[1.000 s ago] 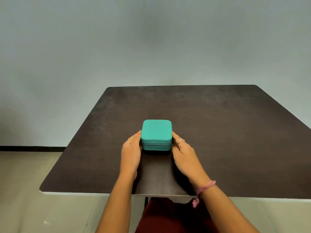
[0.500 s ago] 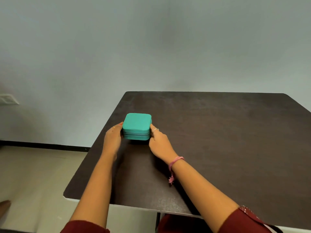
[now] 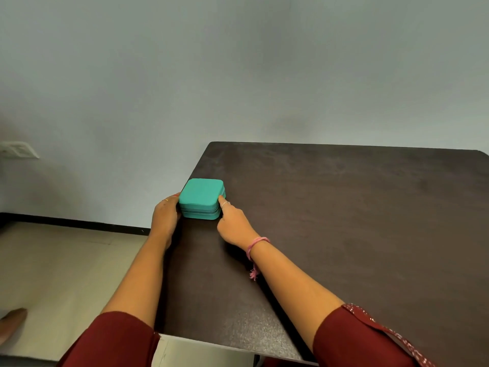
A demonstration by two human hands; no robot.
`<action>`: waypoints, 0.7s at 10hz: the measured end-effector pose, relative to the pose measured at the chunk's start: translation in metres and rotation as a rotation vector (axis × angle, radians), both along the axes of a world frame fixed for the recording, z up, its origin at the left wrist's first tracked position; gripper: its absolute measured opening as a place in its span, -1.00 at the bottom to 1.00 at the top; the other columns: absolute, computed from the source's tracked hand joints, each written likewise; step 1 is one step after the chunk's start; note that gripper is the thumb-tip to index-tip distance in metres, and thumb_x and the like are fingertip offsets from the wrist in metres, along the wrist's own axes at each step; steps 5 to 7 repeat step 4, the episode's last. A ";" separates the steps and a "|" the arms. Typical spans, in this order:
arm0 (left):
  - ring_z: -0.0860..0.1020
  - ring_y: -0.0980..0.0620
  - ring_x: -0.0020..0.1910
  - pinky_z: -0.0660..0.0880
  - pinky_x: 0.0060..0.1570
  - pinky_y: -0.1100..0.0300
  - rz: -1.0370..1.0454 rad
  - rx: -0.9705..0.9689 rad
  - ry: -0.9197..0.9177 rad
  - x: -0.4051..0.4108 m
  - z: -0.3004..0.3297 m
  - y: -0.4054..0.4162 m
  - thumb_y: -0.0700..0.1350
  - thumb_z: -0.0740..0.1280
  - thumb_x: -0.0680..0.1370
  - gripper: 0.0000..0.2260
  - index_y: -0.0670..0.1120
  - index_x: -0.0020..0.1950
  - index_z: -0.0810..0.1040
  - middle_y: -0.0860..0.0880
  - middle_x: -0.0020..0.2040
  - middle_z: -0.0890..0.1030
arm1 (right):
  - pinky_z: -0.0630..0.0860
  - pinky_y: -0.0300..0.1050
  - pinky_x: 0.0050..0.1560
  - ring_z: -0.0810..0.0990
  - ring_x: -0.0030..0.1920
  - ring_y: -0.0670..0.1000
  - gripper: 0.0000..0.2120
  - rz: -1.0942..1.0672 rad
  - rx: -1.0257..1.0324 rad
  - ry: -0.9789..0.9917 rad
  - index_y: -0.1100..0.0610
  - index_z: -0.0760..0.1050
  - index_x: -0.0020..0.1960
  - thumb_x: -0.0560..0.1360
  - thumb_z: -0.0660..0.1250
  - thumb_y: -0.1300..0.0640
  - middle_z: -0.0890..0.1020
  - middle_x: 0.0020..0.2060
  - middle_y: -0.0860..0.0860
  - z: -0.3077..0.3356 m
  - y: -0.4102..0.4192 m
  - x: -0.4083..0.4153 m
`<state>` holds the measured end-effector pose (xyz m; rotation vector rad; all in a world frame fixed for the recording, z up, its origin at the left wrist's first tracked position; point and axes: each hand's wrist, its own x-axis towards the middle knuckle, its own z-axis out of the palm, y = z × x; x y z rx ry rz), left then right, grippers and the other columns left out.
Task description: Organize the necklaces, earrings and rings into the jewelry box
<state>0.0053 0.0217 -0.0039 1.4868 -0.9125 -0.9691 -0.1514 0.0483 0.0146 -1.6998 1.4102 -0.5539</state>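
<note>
A teal jewelry box (image 3: 201, 192) with rounded corners sits shut on the dark table (image 3: 344, 221), close to the table's left edge. My left hand (image 3: 165, 215) cups its left side, fingers curled round the wall. My right hand (image 3: 232, 223) holds the right front corner, with the index finger laid up along the edge. Each hand wears a ring on one finger, and a pink thread band circles my right wrist. I see no loose necklaces, earrings or rings on the table.
The table's left edge runs just beside the box, with beige floor (image 3: 66, 260) below it. A wall socket (image 3: 18, 150) is at the far left. Someone's foot (image 3: 12, 323) shows at the lower left.
The box has gone from the table's front middle to its left edge, held between both hands. My view has swung left with it.
</note>
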 end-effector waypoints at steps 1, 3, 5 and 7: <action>0.48 0.07 0.15 0.44 0.10 0.22 0.006 0.009 -0.001 -0.001 0.001 0.000 -0.13 0.05 0.65 -0.67 -0.06 0.33 0.49 0.03 0.16 0.53 | 0.28 -0.07 0.35 0.33 0.40 0.18 -0.33 -0.007 -0.005 -0.004 0.13 -0.06 0.56 0.52 0.07 0.42 0.28 0.46 0.18 0.000 -0.003 0.004; 0.51 0.07 0.09 0.44 0.12 0.15 -0.012 0.014 -0.099 -0.002 -0.001 0.003 -0.09 0.05 0.65 -0.69 -0.08 0.25 0.52 -0.04 0.19 0.56 | 0.22 -0.10 0.39 0.27 0.45 0.16 -0.32 -0.002 -0.007 -0.016 0.15 -0.04 0.56 0.51 0.07 0.43 0.23 0.49 0.16 -0.001 0.000 0.001; 0.40 -0.14 0.35 0.34 0.32 -0.01 0.095 0.055 -0.253 -0.008 -0.005 0.007 -0.03 0.02 0.67 -0.61 -0.20 0.39 0.39 -0.19 0.35 0.45 | 0.24 -0.12 0.37 0.30 0.43 0.15 -0.29 -0.061 -0.036 -0.066 0.12 -0.02 0.56 0.48 0.07 0.47 0.27 0.47 0.15 -0.001 0.006 -0.005; 0.40 -0.14 0.35 0.34 0.32 -0.01 0.095 0.055 -0.253 -0.008 -0.005 0.007 -0.03 0.02 0.67 -0.61 -0.20 0.39 0.39 -0.19 0.35 0.45 | 0.24 -0.12 0.37 0.30 0.43 0.15 -0.29 -0.061 -0.036 -0.066 0.12 -0.02 0.56 0.48 0.07 0.47 0.27 0.47 0.15 -0.001 0.006 -0.005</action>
